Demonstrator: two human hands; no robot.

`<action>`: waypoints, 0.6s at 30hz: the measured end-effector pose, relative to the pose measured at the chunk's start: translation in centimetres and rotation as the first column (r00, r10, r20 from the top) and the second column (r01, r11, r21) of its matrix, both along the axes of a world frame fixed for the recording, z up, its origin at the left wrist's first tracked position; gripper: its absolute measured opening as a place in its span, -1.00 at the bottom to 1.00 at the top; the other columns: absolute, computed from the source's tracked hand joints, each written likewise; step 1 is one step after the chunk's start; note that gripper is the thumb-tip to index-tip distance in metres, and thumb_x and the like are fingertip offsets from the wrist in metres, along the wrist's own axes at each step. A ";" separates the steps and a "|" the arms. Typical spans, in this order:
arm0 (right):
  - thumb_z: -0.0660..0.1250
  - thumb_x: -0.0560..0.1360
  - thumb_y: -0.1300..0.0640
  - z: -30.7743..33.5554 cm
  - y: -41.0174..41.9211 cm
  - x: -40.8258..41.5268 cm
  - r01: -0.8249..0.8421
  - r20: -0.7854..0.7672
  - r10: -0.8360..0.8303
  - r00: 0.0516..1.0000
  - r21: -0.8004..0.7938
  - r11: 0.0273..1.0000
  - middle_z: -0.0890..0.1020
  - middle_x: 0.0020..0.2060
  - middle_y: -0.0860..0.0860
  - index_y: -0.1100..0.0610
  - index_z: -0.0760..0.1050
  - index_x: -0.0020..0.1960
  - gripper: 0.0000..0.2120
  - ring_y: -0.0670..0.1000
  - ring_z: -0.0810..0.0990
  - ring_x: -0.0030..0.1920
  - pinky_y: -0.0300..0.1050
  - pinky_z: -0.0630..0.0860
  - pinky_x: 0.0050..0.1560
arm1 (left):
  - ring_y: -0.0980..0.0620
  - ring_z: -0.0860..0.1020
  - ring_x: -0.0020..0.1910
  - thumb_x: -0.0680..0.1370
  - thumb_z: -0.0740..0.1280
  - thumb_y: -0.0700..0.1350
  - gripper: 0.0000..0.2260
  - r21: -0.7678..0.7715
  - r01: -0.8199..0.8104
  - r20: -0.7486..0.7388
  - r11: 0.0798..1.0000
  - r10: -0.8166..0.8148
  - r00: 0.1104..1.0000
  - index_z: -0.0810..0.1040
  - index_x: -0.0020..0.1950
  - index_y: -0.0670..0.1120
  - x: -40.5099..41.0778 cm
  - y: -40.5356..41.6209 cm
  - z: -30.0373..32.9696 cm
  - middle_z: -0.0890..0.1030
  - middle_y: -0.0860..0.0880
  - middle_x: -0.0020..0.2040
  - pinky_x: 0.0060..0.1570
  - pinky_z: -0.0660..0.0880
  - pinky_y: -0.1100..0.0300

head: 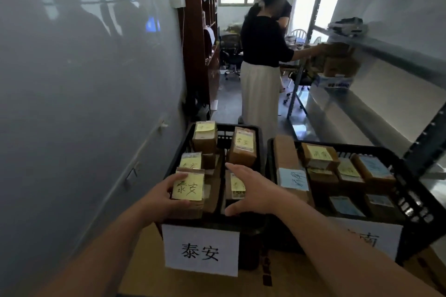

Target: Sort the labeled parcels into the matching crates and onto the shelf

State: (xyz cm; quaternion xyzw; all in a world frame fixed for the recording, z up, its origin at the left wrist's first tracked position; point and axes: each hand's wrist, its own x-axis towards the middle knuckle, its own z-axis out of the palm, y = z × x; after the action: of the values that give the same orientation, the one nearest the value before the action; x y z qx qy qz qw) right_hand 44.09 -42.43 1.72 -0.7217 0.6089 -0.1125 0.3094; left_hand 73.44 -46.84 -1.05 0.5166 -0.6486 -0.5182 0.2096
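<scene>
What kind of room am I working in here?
Probably a small parcel sorting room in an office. Black crates hold taped boxes with handwritten notes, one crate carries a printed sign, metal shelving lines the right side, and office chairs stand at the back.

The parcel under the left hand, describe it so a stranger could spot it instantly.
Find the black crate with the white 泰安 sign. At its near left corner sits a brown parcel held by the left hand. Its yellow note shows the boldest 泰安.
</scene>
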 end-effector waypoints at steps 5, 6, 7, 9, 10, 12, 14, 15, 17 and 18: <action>0.65 0.26 -0.30 -1.1 -3.6 2.1 0.003 -0.033 -0.002 0.999 0.038 0.999 0.01 0.67 -0.23 -0.33 -0.12 0.65 0.23 0.01 0.03 0.66 0.16 0.17 0.60 | 0.09 0.62 0.04 0.46 0.55 -0.18 -0.36 0.096 0.036 0.095 0.995 -0.045 0.994 0.38 0.36 0.32 1.4 -4.1 -2.9 0.50 0.09 0.18 -0.19 0.60 0.28; 0.65 0.26 -0.30 -1.4 -4.2 2.3 0.001 -0.040 0.001 0.999 0.044 0.999 0.01 0.67 -0.24 -0.34 -0.12 0.64 0.23 0.01 0.03 0.66 0.18 0.18 0.60 | 0.12 0.59 0.05 0.46 0.54 -0.17 -0.34 0.101 0.050 0.136 0.994 -0.064 0.989 0.36 0.40 0.30 1.4 -4.6 -3.4 0.48 0.10 0.19 -0.20 0.59 0.31; 0.65 0.26 -0.30 -1.6 -4.8 2.5 0.002 -0.045 0.000 0.999 0.051 0.999 0.01 0.67 -0.24 -0.36 -0.12 0.64 0.23 0.02 0.03 0.66 0.19 0.18 0.59 | 0.16 0.56 0.04 0.47 0.54 -0.15 -0.32 0.105 0.068 0.181 0.992 -0.086 0.980 0.33 0.44 0.29 1.3 -5.1 -3.9 0.44 0.12 0.20 -0.22 0.56 0.36; 0.65 0.24 -0.32 -2.1 -6.0 2.8 0.007 -0.049 -0.004 0.999 0.064 0.998 0.00 0.67 -0.24 -0.37 -0.12 0.63 0.24 0.02 0.02 0.66 0.22 0.18 0.60 | 0.20 0.52 0.04 0.47 0.54 -0.09 -0.30 0.096 0.111 0.276 0.989 -0.134 0.952 0.28 0.47 0.29 0.9 -5.8 -4.6 0.39 0.12 0.22 -0.24 0.49 0.40; 0.65 0.24 -0.32 -2.3 -6.5 3.0 0.011 -0.051 -0.008 0.999 0.067 0.998 0.00 0.67 -0.24 -0.37 -0.12 0.63 0.24 0.02 0.01 0.66 0.23 0.17 0.60 | 0.16 0.51 0.06 0.46 0.54 -0.07 -0.30 0.084 0.133 0.323 0.988 -0.153 0.934 0.26 0.47 0.30 0.7 -6.1 -5.0 0.38 0.12 0.24 -0.22 0.47 0.37; 0.66 0.24 -0.31 -2.9 -7.5 3.4 0.019 -0.055 -0.015 0.998 0.072 0.997 0.01 0.67 -0.23 -0.37 -0.12 0.63 0.24 0.01 0.01 0.67 0.24 0.17 0.61 | 0.08 0.49 0.12 0.46 0.54 -0.05 -0.29 0.084 0.162 0.383 0.983 -0.182 0.906 0.25 0.48 0.29 0.3 -6.8 -5.7 0.37 0.09 0.27 -0.16 0.45 0.31; 0.66 0.24 -0.31 -3.4 -8.3 3.7 0.012 -0.066 -0.007 0.998 0.075 0.997 0.02 0.67 -0.23 -0.36 -0.12 0.63 0.24 0.01 0.03 0.66 0.21 0.18 0.60 | 0.06 0.47 0.13 0.46 0.53 -0.06 -0.29 0.113 0.174 0.409 0.978 -0.206 0.889 0.24 0.49 0.25 -0.1 -7.2 -6.3 0.37 0.08 0.23 -0.15 0.43 0.29; 0.65 0.24 -0.31 -3.6 -8.6 3.9 0.001 -0.069 0.004 0.998 0.074 0.997 0.03 0.67 -0.22 -0.35 -0.12 0.64 0.24 0.01 0.03 0.66 0.19 0.18 0.60 | 0.06 0.45 0.12 0.47 0.52 -0.06 -0.28 0.127 0.177 0.425 0.976 -0.215 0.879 0.23 0.50 0.23 -0.3 -7.3 -6.6 0.38 0.07 0.22 -0.13 0.42 0.27; 0.65 0.25 -0.30 -3.8 -9.3 4.1 -0.011 -0.063 0.016 0.998 0.078 0.997 0.03 0.67 -0.22 -0.34 -0.12 0.64 0.23 0.01 0.03 0.66 0.20 0.18 0.60 | 0.06 0.42 0.12 0.48 0.51 -0.08 -0.27 0.143 0.180 0.462 0.973 -0.227 0.857 0.21 0.53 0.20 -0.7 -7.7 -7.1 0.42 0.02 0.29 -0.06 0.40 0.25; 0.65 0.26 -0.28 -3.9 -9.6 4.2 -0.012 -0.059 0.017 0.998 0.079 0.997 0.03 0.67 -0.22 -0.34 -0.12 0.65 0.23 0.01 0.03 0.66 0.22 0.18 0.60 | 0.05 0.42 0.12 0.49 0.49 -0.10 -0.27 0.150 0.174 0.472 0.973 -0.225 0.853 0.19 0.54 0.19 -0.8 -7.8 -7.4 0.42 0.00 0.31 -0.03 0.41 0.25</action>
State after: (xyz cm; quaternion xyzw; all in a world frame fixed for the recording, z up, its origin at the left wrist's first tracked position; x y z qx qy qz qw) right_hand 48.30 -51.99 -2.15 -0.7162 0.6167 -0.0647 0.3203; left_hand 72.61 -54.69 -8.44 0.5698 -0.7031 -0.4233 -0.0414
